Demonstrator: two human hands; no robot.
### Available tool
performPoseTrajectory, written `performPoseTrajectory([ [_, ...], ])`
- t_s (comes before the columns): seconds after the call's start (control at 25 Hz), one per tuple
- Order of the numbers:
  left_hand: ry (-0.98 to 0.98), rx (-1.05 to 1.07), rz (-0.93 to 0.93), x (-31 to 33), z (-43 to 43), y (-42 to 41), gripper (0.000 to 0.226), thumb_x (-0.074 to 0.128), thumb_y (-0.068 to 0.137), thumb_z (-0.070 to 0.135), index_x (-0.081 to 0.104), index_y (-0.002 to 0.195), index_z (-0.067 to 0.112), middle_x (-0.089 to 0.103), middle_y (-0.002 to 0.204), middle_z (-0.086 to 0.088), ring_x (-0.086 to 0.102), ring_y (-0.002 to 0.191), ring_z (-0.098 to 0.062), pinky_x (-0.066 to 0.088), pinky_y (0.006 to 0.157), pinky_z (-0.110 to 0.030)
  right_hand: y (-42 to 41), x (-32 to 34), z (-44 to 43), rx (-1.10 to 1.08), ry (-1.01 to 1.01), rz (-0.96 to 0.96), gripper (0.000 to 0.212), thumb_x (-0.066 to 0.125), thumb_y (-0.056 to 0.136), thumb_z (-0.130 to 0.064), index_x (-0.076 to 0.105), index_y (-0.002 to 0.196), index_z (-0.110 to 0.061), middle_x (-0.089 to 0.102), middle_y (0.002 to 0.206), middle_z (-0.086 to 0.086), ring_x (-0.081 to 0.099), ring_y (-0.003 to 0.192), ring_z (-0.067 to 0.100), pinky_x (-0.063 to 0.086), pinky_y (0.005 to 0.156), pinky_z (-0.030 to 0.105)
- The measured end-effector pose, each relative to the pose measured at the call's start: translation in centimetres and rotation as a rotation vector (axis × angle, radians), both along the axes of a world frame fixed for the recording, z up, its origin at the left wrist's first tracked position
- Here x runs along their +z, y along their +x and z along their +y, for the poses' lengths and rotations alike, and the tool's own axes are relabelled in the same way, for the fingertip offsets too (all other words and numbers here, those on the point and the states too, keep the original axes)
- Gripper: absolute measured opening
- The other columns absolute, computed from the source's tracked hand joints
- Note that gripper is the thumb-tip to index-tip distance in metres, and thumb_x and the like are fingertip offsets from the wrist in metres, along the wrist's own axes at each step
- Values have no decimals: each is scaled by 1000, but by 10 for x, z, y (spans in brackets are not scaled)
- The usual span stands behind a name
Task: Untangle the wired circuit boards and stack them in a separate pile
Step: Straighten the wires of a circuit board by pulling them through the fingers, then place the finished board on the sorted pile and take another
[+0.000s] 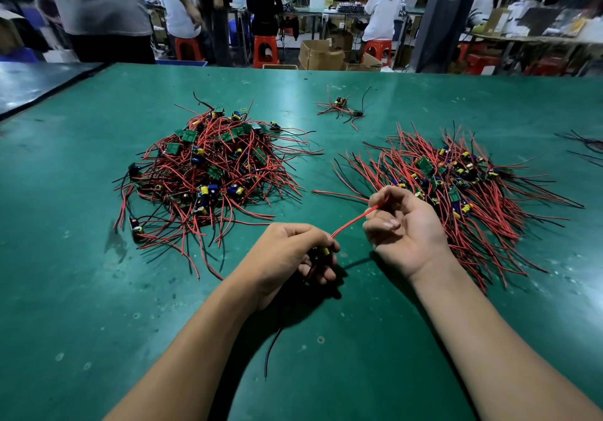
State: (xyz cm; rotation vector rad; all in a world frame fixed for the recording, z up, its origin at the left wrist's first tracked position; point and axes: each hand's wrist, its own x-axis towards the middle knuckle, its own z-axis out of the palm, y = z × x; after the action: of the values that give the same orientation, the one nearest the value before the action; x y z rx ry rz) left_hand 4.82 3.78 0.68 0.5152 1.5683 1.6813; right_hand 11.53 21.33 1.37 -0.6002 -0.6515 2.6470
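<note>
A tangled heap of small green circuit boards with red and black wires (208, 172) lies on the left of the green table (98, 290). On the right spreads a flatter pile of wired boards (463, 192), wires fanned outward. My left hand (293, 254) grips one small board with a yellow part, mostly hidden in my fingers; a black wire (272, 349) hangs from it below my wrist. A red wire (352, 221) runs taut from that board to my right hand (404, 225), which pinches its end palm-up, just in front of the right pile.
A few loose wired boards (341, 107) lie at the back centre, and dark wires (587, 146) poke in at the right edge. A second table (32, 84) adjoins on the far left. People stand and sit on red stools (266, 50) beyond the far edge.
</note>
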Motion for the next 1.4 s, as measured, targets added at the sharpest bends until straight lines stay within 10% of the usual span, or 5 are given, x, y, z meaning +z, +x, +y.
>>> performPoseTrajectory([
  [0.2, 57, 110, -120, 3, 0, -1, 15, 57, 92, 7, 68, 85, -1, 67, 72, -18, 65, 54, -23, 56, 52, -25, -1, -4, -5, 4, 305, -110, 29, 58, 96, -37, 67, 94, -10, 71, 85, 4, 35, 38, 3, 38, 38, 15],
  [0.56, 218, 120, -339, 4, 10, -1, 48, 39, 98, 49, 64, 122, 16, 73, 111, -5, 70, 85, -15, 55, 78, -28, -2, -20, -51, -146, 1620, -339, 36, 83, 79, -29, 71, 112, -24, 66, 105, -8, 58, 90, -7, 40, 83, 3],
  [1.0, -164, 557, 501, -14, -3, -23, 24, 60, 88, 12, 66, 111, 16, 69, 101, -2, 66, 91, -22, 54, 89, -40, 14, -11, -1, -583, 1955, -741, 33, 72, 90, -23, 70, 120, -10, 64, 117, 10, 54, 110, 28, 37, 97, 28],
  [1.2, -291, 809, 684, -13, -16, -40, 35, 60, 85, 9, 59, 119, 15, 48, 121, -3, 49, 94, 1, 24, 82, 0, -1, -26, -46, -183, 1963, -351, 10, 73, 88, -14, 77, 97, -13, 68, 95, -3, 62, 89, 11, 39, 85, 7],
  [1.4, -425, 716, 608, -15, -22, -57, 37, 58, 85, 13, 61, 121, 15, 62, 112, -5, 64, 86, -20, 50, 84, -31, -2, -35, -33, -39, 1951, -522, 12, 70, 89, -26, 77, 96, -18, 66, 97, -2, 62, 96, 19, 49, 91, 35],
])
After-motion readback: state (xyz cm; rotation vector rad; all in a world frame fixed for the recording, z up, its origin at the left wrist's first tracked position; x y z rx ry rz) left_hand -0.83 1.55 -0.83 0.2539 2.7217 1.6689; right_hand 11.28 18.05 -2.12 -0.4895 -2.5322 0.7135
